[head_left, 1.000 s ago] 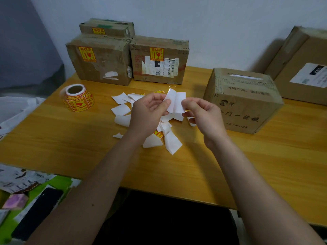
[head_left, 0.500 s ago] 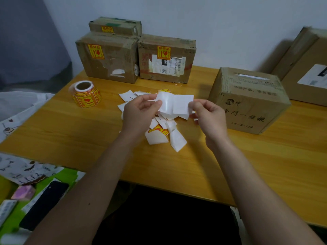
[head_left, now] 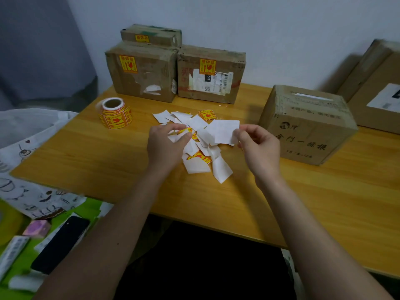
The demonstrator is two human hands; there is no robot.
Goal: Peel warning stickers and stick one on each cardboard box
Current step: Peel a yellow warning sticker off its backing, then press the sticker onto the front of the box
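My right hand (head_left: 258, 148) pinches a white square sticker piece (head_left: 225, 132) by its right edge, blank side toward me, held above the table beside a plain cardboard box (head_left: 307, 126). My left hand (head_left: 166, 146) is down on the pile of white backing papers (head_left: 201, 159), its fingertips curled on a white scrap. Three boxes at the back (head_left: 140, 81) (head_left: 211, 83) (head_left: 151, 36) each carry a yellow warning sticker. A sticker roll (head_left: 114, 113) stands at the left.
Two more cardboard boxes (head_left: 376, 87) lean at the far right against the wall. The wooden table (head_left: 108, 161) ends near me. Left of and below it lie a black phone (head_left: 60, 243), printed paper and small packages.
The two white pieces held together have come apart. My left hand dropped to the pile with its piece while my right hand drew the other piece to the right.
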